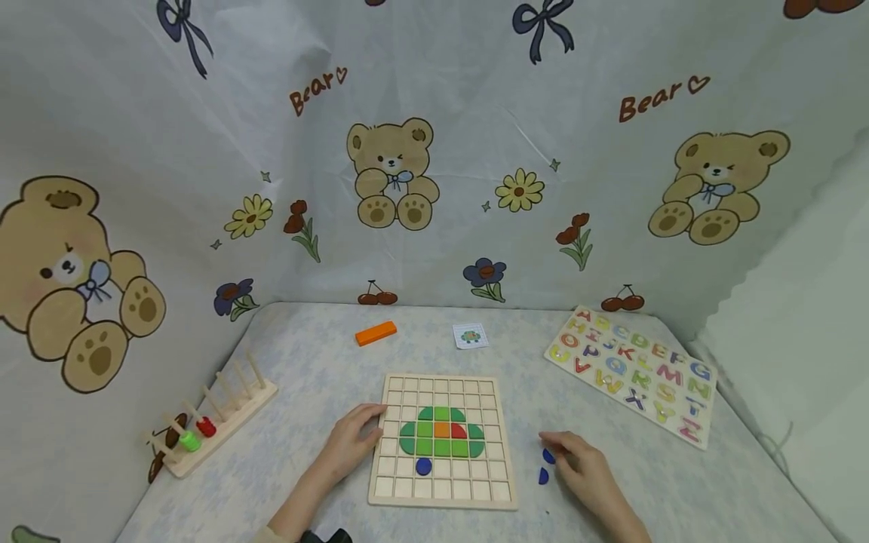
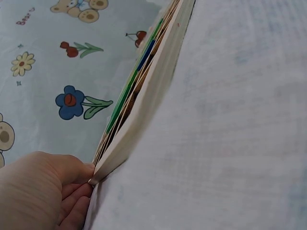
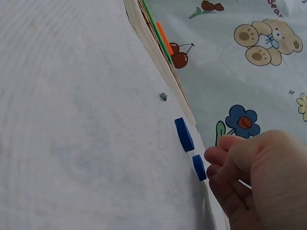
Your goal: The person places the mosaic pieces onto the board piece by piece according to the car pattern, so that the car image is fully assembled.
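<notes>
Blue was the colour under our right hand (image 1: pixel 589 469): two small blue pieces (image 1: pixel 545 465) lay on the pale cloth-covered table (image 1: pixel 679 490), one just at our fingertips (image 3: pixel 216 154) and the other a little nearer to us, beside the palm. Our fingers were loosely curled and reaching down toward the farther piece, and we held nothing yet. To do this pick well, we judged it best to close thumb and forefinger on the flat faces' edges of one piece only, lifting straight up so the second piece was not nudged away. Across from those fingers, our left hand (image 1: pixel 354 445) rested flat against the left edge of the wooden grid board (image 1: pixel 441 392), fingers fairly straight and pressing its side rather than gripping; keeping that steady pressure would stop the board sliding when a piece went in. On the board, beyond both hands' fingertips, sat a green shape (image 1: pixel 441 434) with orange and red tiles at its middle and a blue disc (image 1: pixel 423 467) below it. Farther off lay an orange block (image 1: pixel 376 333), a small card (image 1: pixel 470 335), an alphabet puzzle (image 1: pixel 634 369) to the right and a peg rack (image 1: pixel 213 418) to the left.
</notes>
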Action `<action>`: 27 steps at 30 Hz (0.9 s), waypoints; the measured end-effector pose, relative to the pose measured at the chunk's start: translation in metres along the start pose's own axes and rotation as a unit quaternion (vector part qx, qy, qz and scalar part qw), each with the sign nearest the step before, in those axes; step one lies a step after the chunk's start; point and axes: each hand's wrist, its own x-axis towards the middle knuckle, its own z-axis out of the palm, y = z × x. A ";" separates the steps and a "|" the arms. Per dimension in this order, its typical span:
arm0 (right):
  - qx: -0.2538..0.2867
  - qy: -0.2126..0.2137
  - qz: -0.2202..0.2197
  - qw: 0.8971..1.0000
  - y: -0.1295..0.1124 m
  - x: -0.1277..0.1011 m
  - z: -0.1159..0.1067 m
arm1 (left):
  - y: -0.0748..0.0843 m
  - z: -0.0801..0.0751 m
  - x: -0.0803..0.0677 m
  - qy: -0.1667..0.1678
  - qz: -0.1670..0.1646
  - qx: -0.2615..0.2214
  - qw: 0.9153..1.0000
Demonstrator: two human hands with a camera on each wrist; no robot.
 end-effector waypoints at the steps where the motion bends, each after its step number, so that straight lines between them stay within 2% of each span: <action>1: 0.011 -0.008 -0.002 1.000 0.000 -0.001 0.000 | 0.000 0.000 0.000 -0.001 0.002 0.000 1.000; 4: 0.035 -0.021 -0.013 0.999 0.000 -0.003 0.002 | 0.001 -0.001 0.000 0.000 0.009 0.003 1.000; 9: 0.026 -0.016 -0.034 0.999 0.001 -0.005 0.002 | 0.002 0.000 0.000 -0.001 0.004 -0.002 1.000; 16: 0.003 -0.025 0.019 0.999 0.002 -0.005 -0.003 | 0.001 0.003 -0.002 0.000 0.009 0.005 1.000; 19: -0.011 -0.023 0.024 0.999 0.006 -0.002 -0.005 | 0.001 0.003 -0.002 0.004 0.007 0.005 1.000; 27: -0.004 -0.005 -0.024 1.000 0.011 -0.005 -0.010 | 0.004 -0.001 0.001 0.005 0.013 0.003 1.000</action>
